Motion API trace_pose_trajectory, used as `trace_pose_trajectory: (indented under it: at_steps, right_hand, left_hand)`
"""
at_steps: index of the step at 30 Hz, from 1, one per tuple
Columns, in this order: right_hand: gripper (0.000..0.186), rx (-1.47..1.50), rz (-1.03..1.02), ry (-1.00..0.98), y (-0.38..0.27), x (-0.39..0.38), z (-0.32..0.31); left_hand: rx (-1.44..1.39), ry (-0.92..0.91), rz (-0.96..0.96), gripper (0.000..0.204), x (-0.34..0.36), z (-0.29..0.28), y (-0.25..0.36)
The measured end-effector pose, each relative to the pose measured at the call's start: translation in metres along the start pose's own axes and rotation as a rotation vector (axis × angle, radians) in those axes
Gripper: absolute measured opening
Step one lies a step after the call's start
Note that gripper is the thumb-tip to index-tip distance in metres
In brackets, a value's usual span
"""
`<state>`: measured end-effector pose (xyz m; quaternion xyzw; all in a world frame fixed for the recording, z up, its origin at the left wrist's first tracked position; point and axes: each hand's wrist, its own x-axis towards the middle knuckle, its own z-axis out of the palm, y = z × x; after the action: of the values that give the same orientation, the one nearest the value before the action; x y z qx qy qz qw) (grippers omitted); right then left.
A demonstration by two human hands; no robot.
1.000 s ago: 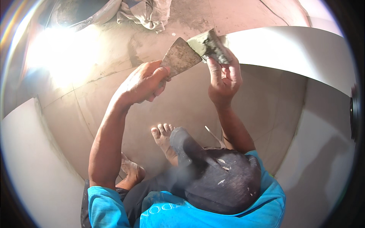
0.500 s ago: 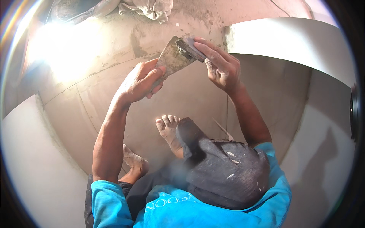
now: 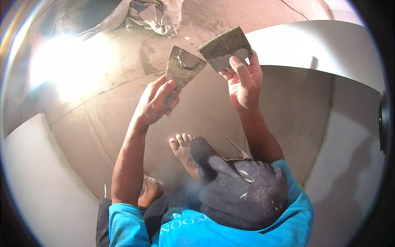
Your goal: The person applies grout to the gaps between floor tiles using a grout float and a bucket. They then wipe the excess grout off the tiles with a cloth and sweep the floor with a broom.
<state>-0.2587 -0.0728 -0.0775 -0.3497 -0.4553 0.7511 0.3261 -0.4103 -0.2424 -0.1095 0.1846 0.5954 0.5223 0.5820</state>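
Observation:
My left hand (image 3: pixel 157 99) grips a putty knife (image 3: pixel 184 66) by its handle, blade up, with a lump of grey-green paste on the dirty metal blade. My right hand (image 3: pixel 243 84) holds a small rectangular plate (image 3: pixel 224 46) with thumb and fingers; darker wet paste coats its upper part and the lower part is smoother grey. The two tools are apart, the plate higher and to the right of the knife. I cannot make out whether the plate has a handle.
Below lie tiled floor (image 3: pixel 94 136) and my bare feet (image 3: pixel 185 154). A crumpled cloth (image 3: pixel 154 16) lies at the top. A white curved ledge (image 3: pixel 296 43) spans the upper right; pale walls (image 3: pixel 37 160) flank both sides. Bright glare covers the upper left.
The two tools were touching and are now separated. My left hand has moved slightly down; my right hand has turned, showing the plate's coated face. Paste now sits as a lump on the knife blade.

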Motion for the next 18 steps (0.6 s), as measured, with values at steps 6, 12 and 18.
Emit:
trace_pose_trajectory:
  at_steps: [6, 12, 18]
  right_hand:
    - [0.045, 0.083, 0.009, -0.092, 0.0, -0.001, 0.011]
    - [0.047, 0.158, -0.002, -0.113, 0.005, -0.005, 0.017]
    - [0.041, -0.209, -0.218, -0.095, 0.005, -0.012, 0.015]
  left_hand:
    - [-0.084, -0.01, 0.057, 0.034, 0.003, 0.0, -0.002]
    - [-0.165, -0.039, 0.06, 0.033, 0.003, 0.0, 0.0]
    - [-0.018, 0.003, 0.071, 0.034, 0.001, -0.008, -0.002]
